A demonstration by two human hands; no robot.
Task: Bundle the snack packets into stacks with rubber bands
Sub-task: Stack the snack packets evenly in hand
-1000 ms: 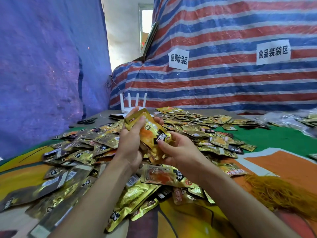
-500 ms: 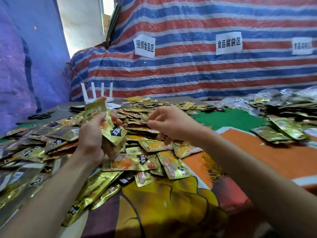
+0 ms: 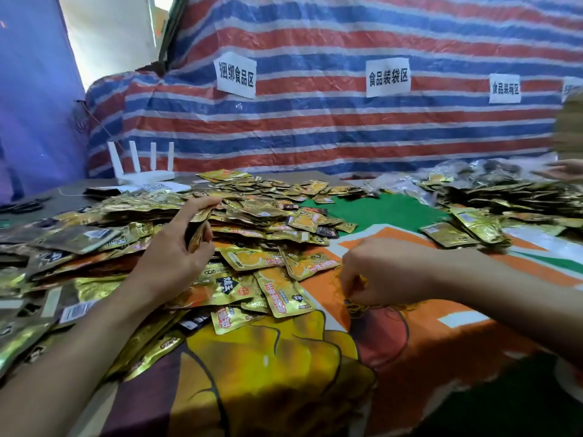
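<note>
My left hand [image 3: 176,250] grips a small stack of gold snack packets [image 3: 198,230] edge-on, above a big heap of loose gold and orange packets [image 3: 252,222]. To the right, my right hand [image 3: 381,272] is down on the cloth with its fingers curled into a tangle of thin yellow rubber bands [image 3: 362,305]. The hand covers most of the bands, and I cannot tell whether it pinches one.
The table wears an orange, green and yellow cartoon cloth [image 3: 284,373]. A second heap of packets [image 3: 492,212] lies at the right, with another person's hand [image 3: 564,170] behind it. A white router [image 3: 142,171] stands at the back left before a striped tarp wall.
My right hand left the stack and dropped right onto the rubber bands. My left hand turned the stack edge-on and lowered it. The view swung to the right.
</note>
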